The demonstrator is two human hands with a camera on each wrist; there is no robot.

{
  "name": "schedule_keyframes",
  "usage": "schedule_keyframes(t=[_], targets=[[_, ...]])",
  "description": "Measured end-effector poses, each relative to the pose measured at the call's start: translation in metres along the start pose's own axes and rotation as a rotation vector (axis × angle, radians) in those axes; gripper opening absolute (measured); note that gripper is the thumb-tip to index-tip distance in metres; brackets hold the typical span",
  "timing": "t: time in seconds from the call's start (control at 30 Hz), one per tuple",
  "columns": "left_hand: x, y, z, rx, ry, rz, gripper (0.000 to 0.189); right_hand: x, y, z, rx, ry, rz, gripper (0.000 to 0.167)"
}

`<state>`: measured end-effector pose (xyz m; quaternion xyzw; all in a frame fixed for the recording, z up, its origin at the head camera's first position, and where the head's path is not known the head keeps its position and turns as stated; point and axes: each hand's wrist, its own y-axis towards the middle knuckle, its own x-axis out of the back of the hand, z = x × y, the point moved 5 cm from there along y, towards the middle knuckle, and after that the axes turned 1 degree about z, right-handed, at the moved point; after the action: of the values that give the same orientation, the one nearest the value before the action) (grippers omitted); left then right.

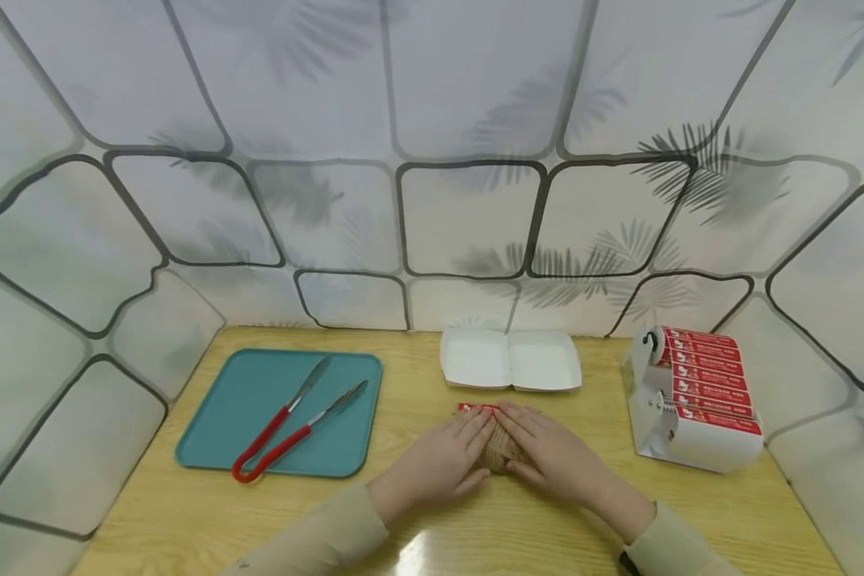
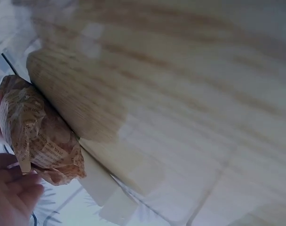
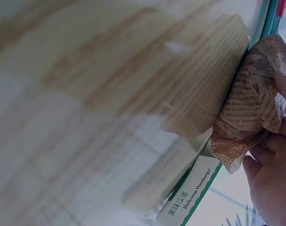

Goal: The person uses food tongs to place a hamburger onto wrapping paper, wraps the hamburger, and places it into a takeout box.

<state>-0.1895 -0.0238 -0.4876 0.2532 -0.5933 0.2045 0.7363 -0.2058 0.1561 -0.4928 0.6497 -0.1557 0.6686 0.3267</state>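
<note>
A rounded burger wrapped in brown printed paper (image 1: 500, 453) sits on the table between both hands; the paper hides what is inside. My left hand (image 1: 446, 452) lies on its left side, with straight fingers pressing near the top. From the other side, my right hand (image 1: 556, 454) presses in the same way, and the fingertips of both hands nearly meet. A red label strip (image 1: 468, 406) shows beyond the fingers, mostly covered by them. Both wrist views show the crinkled wrapper (image 2: 44, 136) from the side, with fingers (image 3: 270, 157) against it.
Behind the hands lies an opened white box (image 1: 475, 360), lettered "Delicious Hamburger" on its side. At left, red-handled tongs (image 1: 281, 420) rest on a teal tray (image 1: 223, 400). A label dispenser (image 1: 713, 440) with a roll of red labels (image 1: 706, 364) stands at right.
</note>
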Motion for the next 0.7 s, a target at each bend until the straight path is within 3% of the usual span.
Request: schedule_keyframes(t=[0.2, 0.3, 0.7], targets=[[-0.013, 0.004, 0.009, 0.153, -0.088, 0.122, 0.074, 0.000, -0.001, 0.000, 0.005, -0.014, -0.005, 0.076], [-0.016, 0.004, 0.010, 0.170, -0.100, 0.155, 0.075, -0.001, -0.001, 0.001, -0.003, -0.009, -0.002, 0.076], [-0.018, 0.004, 0.010, 0.197, -0.145, 0.167, 0.076, -0.005, -0.002, 0.003, -0.069, 0.022, 0.093, 0.071]])
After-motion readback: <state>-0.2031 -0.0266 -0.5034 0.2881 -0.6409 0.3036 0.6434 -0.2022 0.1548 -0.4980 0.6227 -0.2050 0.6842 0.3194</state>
